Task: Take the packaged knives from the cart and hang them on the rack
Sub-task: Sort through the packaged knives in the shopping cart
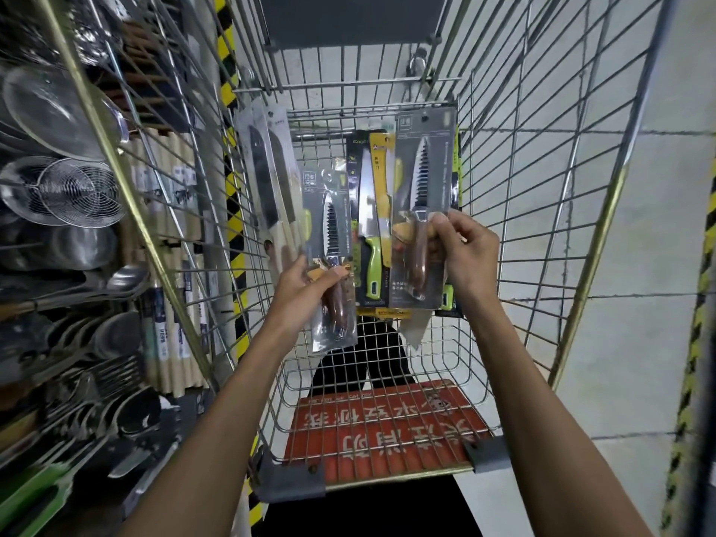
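I look down into a wire shopping cart [515, 211]. My left hand [300, 288] grips several packaged knives: a small serrated knife with a brown handle [334, 261] in front, and pale-handled knives [271, 188] fanned out behind it. My right hand [465, 250] pinches a larger pack holding a serrated brown-handled knife [422, 211], with more packs stacked behind, among them a green-handled knife [370, 234] and a yellow pack [381, 180]. Both bundles are held upright above the cart's basket.
A display rack [77, 234] on the left holds wire skimmers, ladles, strainers and rolling pins. A yellow-black striped post [232, 211] stands beside the cart. A red sign [383, 432] lies under the cart's floor. Grey tiled flooring shows on the right.
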